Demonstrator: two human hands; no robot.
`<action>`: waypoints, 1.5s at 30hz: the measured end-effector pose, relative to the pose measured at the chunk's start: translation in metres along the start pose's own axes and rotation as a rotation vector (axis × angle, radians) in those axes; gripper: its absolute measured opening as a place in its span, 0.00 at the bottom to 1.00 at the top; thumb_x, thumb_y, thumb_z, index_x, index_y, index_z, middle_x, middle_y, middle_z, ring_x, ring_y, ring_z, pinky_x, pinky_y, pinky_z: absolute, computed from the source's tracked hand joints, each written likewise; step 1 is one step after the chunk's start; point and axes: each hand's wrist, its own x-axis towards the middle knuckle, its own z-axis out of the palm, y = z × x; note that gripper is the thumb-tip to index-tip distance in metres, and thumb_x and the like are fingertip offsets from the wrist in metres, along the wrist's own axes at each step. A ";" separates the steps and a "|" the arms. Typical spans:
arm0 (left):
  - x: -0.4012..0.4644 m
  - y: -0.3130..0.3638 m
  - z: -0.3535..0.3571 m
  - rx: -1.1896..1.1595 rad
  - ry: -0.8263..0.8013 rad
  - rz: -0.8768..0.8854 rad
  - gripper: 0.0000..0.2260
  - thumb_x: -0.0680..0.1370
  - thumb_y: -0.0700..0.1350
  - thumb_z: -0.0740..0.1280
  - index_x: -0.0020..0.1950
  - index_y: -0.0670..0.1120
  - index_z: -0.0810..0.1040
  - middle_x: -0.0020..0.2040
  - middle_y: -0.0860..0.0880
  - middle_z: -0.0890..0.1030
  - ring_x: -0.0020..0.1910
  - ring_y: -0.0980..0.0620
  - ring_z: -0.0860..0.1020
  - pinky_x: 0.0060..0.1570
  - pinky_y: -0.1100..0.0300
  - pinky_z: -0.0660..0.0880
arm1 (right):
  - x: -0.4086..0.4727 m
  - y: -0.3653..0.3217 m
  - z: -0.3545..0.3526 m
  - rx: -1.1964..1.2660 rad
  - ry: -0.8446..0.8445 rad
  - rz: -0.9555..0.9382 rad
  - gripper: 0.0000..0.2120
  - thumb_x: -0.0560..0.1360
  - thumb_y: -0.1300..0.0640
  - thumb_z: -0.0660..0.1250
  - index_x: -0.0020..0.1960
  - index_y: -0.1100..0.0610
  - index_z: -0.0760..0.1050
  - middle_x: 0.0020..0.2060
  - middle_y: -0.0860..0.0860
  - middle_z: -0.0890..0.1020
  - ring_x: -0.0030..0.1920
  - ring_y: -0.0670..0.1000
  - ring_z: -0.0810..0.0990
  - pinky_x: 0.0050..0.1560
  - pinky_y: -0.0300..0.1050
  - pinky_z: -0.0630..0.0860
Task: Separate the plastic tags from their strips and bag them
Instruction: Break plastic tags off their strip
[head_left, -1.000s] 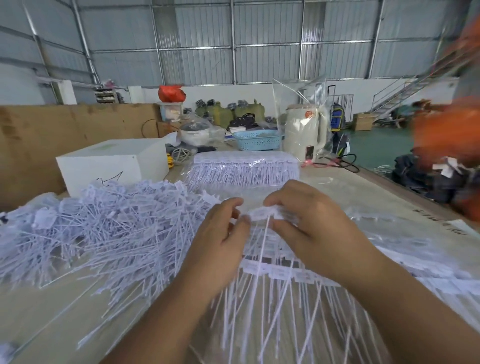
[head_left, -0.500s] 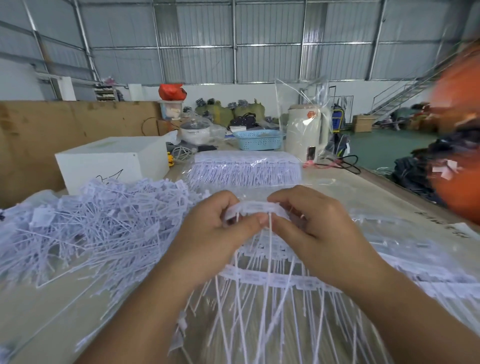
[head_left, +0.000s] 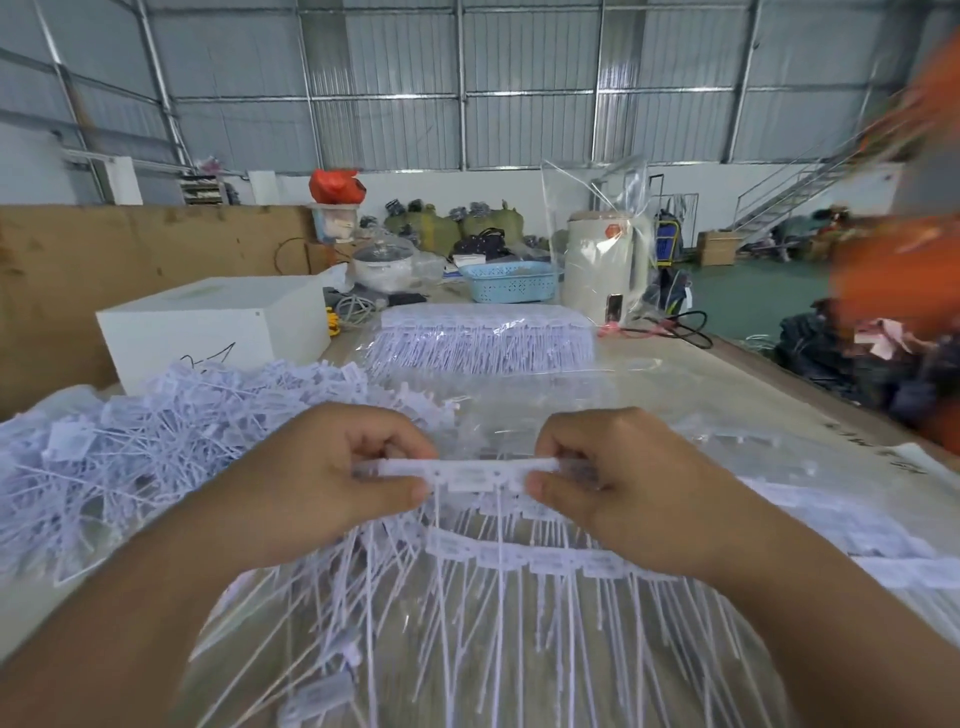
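You hold a short strip of tags (head_left: 470, 470) between your two hands, just above the table (head_left: 753, 395), in the near middle of the scene. Your left hand (head_left: 332, 478) pinches its left end, thumb under and fingers curled on top; your right hand (head_left: 618, 478) pinches the right end in the same way. So both hands are clamped on the strip, not loose.

The strip seems very light and thin, and I think it bends easily, so hold it close to the joint you want to break, not far out at the ends. The long tails (head_left: 498, 597) hang down from it and are flexible; they can catch in the other strips (head_left: 550, 558) lying under your hands. The plastic looks smooth, so a firm pinch on the flat label part is better than on the thin tail.

The loose tags (head_left: 130, 457) are in a big heap at the left. A full bundle in clear bag (head_left: 483, 338) lies farther, in the middle.
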 end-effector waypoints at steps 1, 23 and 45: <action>-0.003 0.000 0.002 -0.052 0.021 0.011 0.10 0.64 0.52 0.73 0.45 0.58 0.85 0.40 0.54 0.85 0.35 0.57 0.81 0.38 0.64 0.75 | -0.001 -0.003 0.001 0.018 -0.025 -0.033 0.10 0.77 0.48 0.65 0.40 0.50 0.72 0.31 0.46 0.73 0.32 0.45 0.73 0.36 0.48 0.72; -0.016 -0.012 0.028 -0.586 -0.111 0.038 0.06 0.69 0.52 0.73 0.40 0.51 0.81 0.26 0.48 0.76 0.18 0.56 0.67 0.23 0.69 0.65 | -0.003 -0.027 0.030 0.476 -0.013 -0.018 0.11 0.76 0.52 0.70 0.37 0.51 0.72 0.22 0.44 0.66 0.23 0.43 0.62 0.25 0.34 0.59; -0.016 -0.007 0.043 -0.635 -0.152 0.089 0.11 0.71 0.55 0.70 0.49 0.53 0.83 0.30 0.47 0.79 0.21 0.53 0.71 0.24 0.66 0.69 | -0.004 -0.024 0.029 0.657 -0.077 -0.076 0.11 0.76 0.52 0.69 0.37 0.54 0.76 0.27 0.44 0.72 0.28 0.42 0.70 0.33 0.35 0.65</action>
